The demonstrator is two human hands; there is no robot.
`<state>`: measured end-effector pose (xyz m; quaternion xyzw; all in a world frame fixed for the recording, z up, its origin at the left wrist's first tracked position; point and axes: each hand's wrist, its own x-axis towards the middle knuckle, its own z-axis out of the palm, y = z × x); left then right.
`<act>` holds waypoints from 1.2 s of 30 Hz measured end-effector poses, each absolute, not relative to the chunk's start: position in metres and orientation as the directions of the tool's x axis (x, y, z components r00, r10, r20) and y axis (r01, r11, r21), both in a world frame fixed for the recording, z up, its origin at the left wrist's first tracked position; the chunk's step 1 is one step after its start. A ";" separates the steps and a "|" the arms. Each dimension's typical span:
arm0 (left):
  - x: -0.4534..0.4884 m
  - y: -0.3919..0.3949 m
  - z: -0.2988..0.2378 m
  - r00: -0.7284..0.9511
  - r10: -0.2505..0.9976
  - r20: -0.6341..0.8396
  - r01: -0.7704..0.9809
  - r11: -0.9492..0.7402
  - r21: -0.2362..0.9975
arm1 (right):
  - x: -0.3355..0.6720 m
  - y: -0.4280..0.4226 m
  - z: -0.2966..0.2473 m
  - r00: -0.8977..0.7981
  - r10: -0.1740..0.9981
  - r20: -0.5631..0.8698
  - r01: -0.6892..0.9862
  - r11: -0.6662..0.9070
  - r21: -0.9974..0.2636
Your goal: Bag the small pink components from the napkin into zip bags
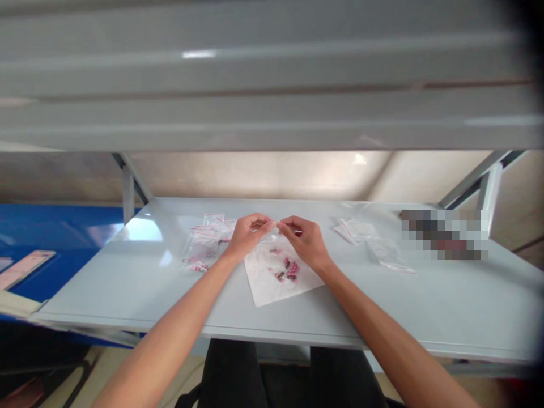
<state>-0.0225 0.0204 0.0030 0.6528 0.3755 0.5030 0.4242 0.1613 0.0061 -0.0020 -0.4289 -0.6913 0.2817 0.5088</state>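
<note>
A: How are the arms set?
B: Both reach forward over the pale grey tabletop [140,294], slanting inward until the hands almost meet near the middle. The elbows stay wide, and the wrists bend so the fingertips point at each other.
A: And the fingers?
B: On the left hand [250,233], thumb and forefinger are pressed together; the right hand [302,235] mirrors it. Between them they pinch the upper edge of a small clear plastic bag [272,238].
A: Where does that bag hang?
B: Above the far part of a thin white sheet [264,288]. Clusters of pink beads with dark pieces [292,271] lie on the sheet, nearer the person. I can't tell whether the pink bits just below the bag are inside it.
A: Anything alongside?
B: Clear bags with reddish edges [204,241] beside the left hand, and a stack of flat clear bags [357,229] off to the right.
</note>
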 end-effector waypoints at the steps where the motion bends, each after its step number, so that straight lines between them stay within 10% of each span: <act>1: -0.022 0.020 0.003 0.210 0.918 0.337 0.067 -0.358 0.931 | 0.161 0.006 -0.001 -0.112 0.881 0.460 0.302 0.471 -0.829; 36: -0.020 0.016 0.011 0.185 0.944 0.275 -0.070 -0.266 0.961 | 0.167 0.007 0.000 -0.116 0.870 0.479 0.274 0.491 -0.827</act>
